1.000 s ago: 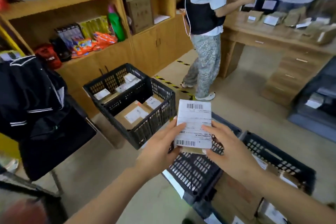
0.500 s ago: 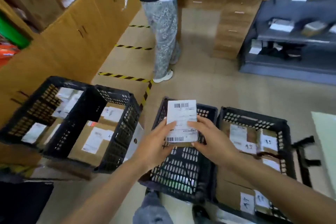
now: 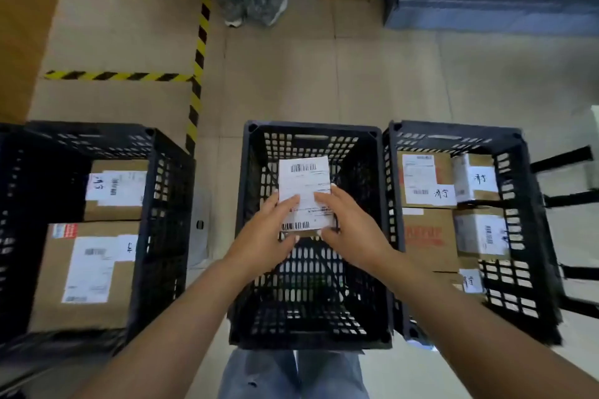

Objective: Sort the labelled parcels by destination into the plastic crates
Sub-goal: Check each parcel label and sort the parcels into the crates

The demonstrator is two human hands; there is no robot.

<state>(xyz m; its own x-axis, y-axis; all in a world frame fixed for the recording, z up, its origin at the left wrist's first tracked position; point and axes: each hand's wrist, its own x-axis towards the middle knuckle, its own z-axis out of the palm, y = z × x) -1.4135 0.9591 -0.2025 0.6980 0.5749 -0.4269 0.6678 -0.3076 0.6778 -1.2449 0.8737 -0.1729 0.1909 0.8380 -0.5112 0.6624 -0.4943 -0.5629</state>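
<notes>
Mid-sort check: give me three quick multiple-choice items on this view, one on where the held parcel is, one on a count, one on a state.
1. The held parcel is over which crate?
A. left crate
B. middle crate
C. right crate

2. How many black crates show?
A. two
B. three
C. five

3. What does the middle crate hold?
A. no parcels on its bottom
B. two boxes
C. a full stack

Answers:
1 B: the left hand and right hand hold the parcel above the centre crate.
2 B: left crate, middle crate and right crate stand in a row.
3 A: only its perforated bottom shows, while the side crates hold labelled boxes.
</notes>
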